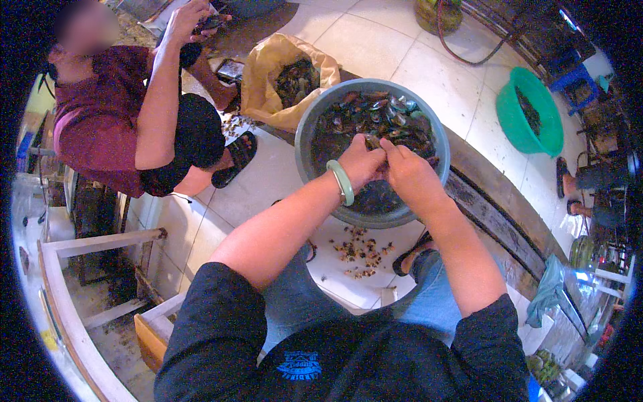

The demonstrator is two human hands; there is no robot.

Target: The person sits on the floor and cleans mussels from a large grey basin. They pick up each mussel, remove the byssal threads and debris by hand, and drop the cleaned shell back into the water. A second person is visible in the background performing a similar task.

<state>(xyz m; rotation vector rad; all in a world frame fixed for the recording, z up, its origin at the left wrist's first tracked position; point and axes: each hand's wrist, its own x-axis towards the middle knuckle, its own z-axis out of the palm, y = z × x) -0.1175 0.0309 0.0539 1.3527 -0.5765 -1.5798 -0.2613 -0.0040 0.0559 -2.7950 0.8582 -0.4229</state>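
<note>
A round grey plastic basin [303,186] stands on the floor in front of me, with many dark mussels [397,113] inside. Over it my left hand [365,163], with a pale green bangle on the wrist, pinches a small mussel [372,142]. My right hand [406,173] meets it from the right, its fingers closed close beside the shell; whether they too hold something is hidden. Brownish scraps [362,254] lie on the tiles between my feet, below the basin.
Behind the basin at left stands an open tan sack [251,95] of shells. A co-worker [108,110] sits at left, a dark thing in the raised hand. A green tub [545,125] stands at right. A floor channel [497,221] runs beside the basin; a wooden stool frame [110,241] is at lower left.
</note>
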